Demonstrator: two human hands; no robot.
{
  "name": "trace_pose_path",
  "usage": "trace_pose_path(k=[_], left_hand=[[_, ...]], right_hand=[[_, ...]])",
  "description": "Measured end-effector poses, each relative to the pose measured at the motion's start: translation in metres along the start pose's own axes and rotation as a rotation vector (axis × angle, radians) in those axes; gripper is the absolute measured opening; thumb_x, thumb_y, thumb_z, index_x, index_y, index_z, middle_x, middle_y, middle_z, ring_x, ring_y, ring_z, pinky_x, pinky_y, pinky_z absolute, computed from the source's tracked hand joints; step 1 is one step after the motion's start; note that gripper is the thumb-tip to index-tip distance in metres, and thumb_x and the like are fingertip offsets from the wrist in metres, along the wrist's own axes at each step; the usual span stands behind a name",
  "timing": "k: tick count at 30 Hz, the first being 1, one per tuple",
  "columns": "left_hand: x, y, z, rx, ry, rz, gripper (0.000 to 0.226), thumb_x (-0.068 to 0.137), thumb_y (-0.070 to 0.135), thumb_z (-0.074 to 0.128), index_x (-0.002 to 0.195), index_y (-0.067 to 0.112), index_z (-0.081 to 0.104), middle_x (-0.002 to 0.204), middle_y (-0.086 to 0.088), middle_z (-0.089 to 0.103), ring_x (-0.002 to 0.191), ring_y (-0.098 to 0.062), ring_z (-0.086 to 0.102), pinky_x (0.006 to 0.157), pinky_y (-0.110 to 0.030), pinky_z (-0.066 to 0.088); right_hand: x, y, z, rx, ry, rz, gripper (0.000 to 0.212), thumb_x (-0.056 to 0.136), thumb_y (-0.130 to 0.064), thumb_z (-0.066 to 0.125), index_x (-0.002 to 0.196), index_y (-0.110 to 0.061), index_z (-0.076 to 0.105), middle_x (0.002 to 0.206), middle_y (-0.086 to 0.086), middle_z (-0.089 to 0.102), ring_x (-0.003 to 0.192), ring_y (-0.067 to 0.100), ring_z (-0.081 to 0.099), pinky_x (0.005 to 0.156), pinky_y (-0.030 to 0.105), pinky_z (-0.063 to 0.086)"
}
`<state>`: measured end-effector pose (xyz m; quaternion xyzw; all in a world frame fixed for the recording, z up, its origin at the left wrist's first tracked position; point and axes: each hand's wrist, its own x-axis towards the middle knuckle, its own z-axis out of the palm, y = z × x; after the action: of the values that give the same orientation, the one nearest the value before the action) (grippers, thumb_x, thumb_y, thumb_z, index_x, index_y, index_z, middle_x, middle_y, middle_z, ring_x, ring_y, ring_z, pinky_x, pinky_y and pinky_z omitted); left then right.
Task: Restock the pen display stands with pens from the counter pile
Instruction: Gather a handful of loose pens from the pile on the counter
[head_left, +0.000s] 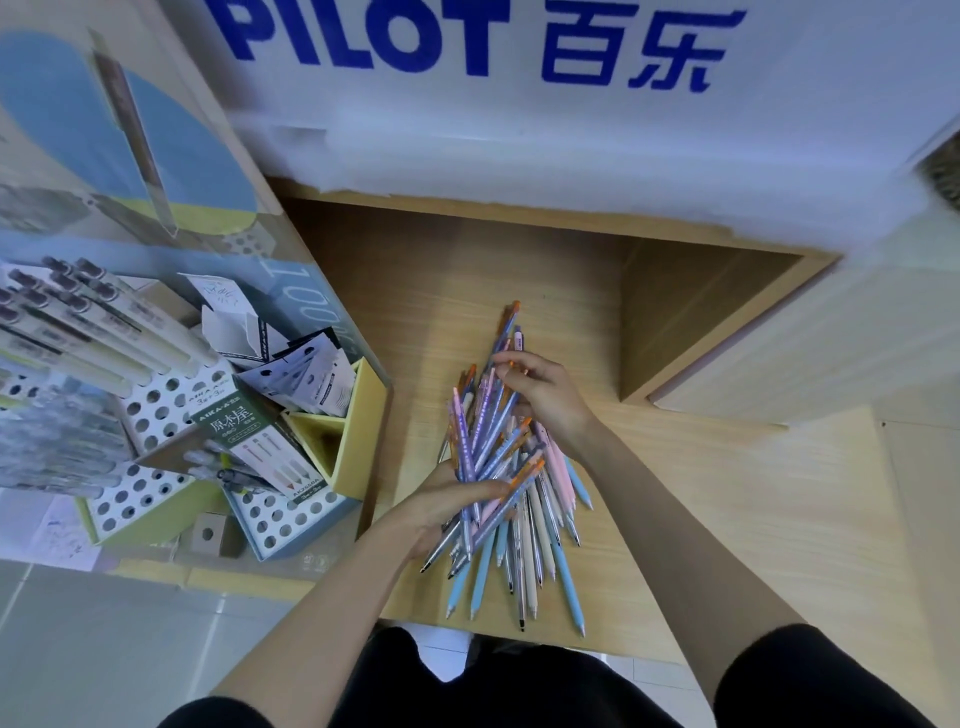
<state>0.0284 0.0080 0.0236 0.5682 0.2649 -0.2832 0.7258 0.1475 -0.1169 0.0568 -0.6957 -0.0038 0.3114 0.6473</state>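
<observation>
Just right of the pen display stand (156, 410), a pile of pastel pens (543, 540) lies on the wooden counter (701, 519). Over it, the left hand (447, 501) clasps a fanned bundle of pens (493, 441), while the right hand (548, 395) pinches the bundle's upper ends.

The light wood-grain counter (701, 493) carries a loose pile of slim plastic pens (524, 551), pale blue, pink, beige, purple and clear with orange ends, their tips fanned toward the near edge. A raised wooden step (727, 322) borders its far right corner.
</observation>
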Motion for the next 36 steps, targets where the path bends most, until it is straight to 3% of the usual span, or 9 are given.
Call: trace_pose_path(k=[6, 10, 14, 17, 20, 24, 27, 31, 36], left_hand=[[0.002, 0.008, -0.004, 0.029, -0.029, 0.027, 0.050, 0.078, 0.009, 0.077, 0.124, 0.015, 0.059, 0.113, -0.001, 0.071, 0.106, -0.018, 0.066, 0.095, -0.036, 0.051], [-0.007, 0.007, -0.006, 0.059, -0.088, 0.010, 0.042, 0.079, 0.011, 0.075, 0.113, 0.029, 0.060, 0.101, 0.016, 0.073, 0.096, -0.001, 0.067, 0.072, -0.010, 0.050], [-0.011, 0.006, -0.006, -0.013, -0.046, 0.034, 0.043, 0.080, 0.003, 0.072, 0.118, 0.019, 0.059, 0.101, 0.007, 0.074, 0.092, -0.011, 0.070, 0.072, -0.018, 0.054], [-0.015, 0.006, -0.009, -0.026, -0.078, 0.048, 0.040, 0.082, -0.003, 0.068, 0.115, 0.018, 0.061, 0.100, 0.003, 0.074, 0.092, -0.014, 0.071, 0.071, -0.021, 0.055], [-0.021, 0.005, -0.016, -0.053, 0.007, 0.024, 0.032, 0.082, 0.000, 0.069, 0.109, 0.017, 0.063, 0.092, 0.002, 0.076, 0.085, -0.012, 0.071, 0.067, -0.020, 0.055], [-0.021, 0.014, -0.016, -0.163, 0.133, 0.038, 0.035, 0.082, 0.006, 0.069, 0.116, 0.010, 0.061, 0.102, -0.008, 0.072, 0.096, -0.020, 0.067, 0.087, -0.033, 0.052], [-0.020, 0.027, -0.008, -0.277, 0.195, 0.141, 0.027, 0.086, 0.004, 0.065, 0.112, 0.009, 0.063, 0.102, -0.009, 0.070, 0.092, -0.019, 0.069, 0.083, -0.029, 0.054], [-0.026, 0.038, 0.001, -0.295, 0.157, 0.232, 0.030, 0.090, 0.007, 0.060, 0.120, 0.006, 0.061, 0.121, -0.014, 0.065, 0.116, -0.027, 0.059, 0.106, -0.043, 0.041], [-0.050, 0.044, 0.003, -0.243, 0.031, 0.302, 0.042, 0.084, 0.011, 0.063, 0.125, 0.012, 0.059, 0.123, -0.009, 0.066, 0.116, -0.025, 0.060, 0.101, -0.040, 0.046]], right_hand=[[-0.001, 0.017, -0.012, 0.428, -0.145, 0.167, 0.053, 0.084, -0.025, 0.070, 0.131, -0.021, 0.046, 0.110, 0.009, 0.069, 0.088, 0.019, 0.065, 0.071, 0.029, 0.051], [0.001, 0.019, -0.010, 0.221, -0.237, 0.218, 0.029, 0.085, -0.030, 0.069, 0.109, -0.016, 0.064, 0.099, 0.003, 0.073, 0.092, 0.016, 0.064, 0.068, 0.021, 0.048], [0.005, 0.019, 0.006, 0.315, -0.027, 0.172, 0.030, 0.093, -0.034, 0.056, 0.111, -0.011, 0.048, 0.092, 0.008, 0.064, 0.103, 0.026, 0.064, 0.098, 0.039, 0.046], [0.005, -0.004, 0.000, 0.662, 0.157, 0.053, 0.016, 0.101, -0.027, 0.041, 0.094, -0.012, 0.043, 0.073, 0.007, 0.050, 0.071, 0.023, 0.068, 0.070, 0.038, 0.057], [0.002, -0.028, -0.019, 0.820, 0.325, -0.015, 0.018, 0.101, -0.022, 0.042, 0.087, -0.012, 0.041, 0.065, 0.004, 0.042, 0.052, 0.016, 0.047, 0.052, 0.032, 0.053], [-0.014, -0.029, -0.031, 0.378, 0.352, 0.063, 0.019, 0.095, -0.025, 0.056, 0.083, -0.014, 0.046, 0.063, 0.000, 0.039, 0.045, 0.008, 0.037, 0.041, 0.021, 0.036], [-0.037, -0.010, -0.022, 0.128, 0.093, 0.134, 0.022, 0.087, -0.029, 0.066, 0.092, -0.012, 0.055, 0.058, -0.003, 0.040, 0.043, 0.008, 0.035, 0.040, 0.021, 0.033], [-0.057, 0.005, 0.007, 0.098, -0.066, 0.138, 0.015, 0.083, -0.021, 0.073, 0.086, -0.011, 0.061, 0.053, -0.003, 0.038, 0.041, 0.010, 0.029, 0.039, 0.022, 0.027], [-0.062, -0.006, 0.023, 0.180, 0.019, 0.067, 0.017, 0.080, -0.014, 0.075, 0.090, -0.006, 0.063, 0.048, -0.005, 0.044, 0.038, 0.010, 0.030, 0.038, 0.022, 0.030]])
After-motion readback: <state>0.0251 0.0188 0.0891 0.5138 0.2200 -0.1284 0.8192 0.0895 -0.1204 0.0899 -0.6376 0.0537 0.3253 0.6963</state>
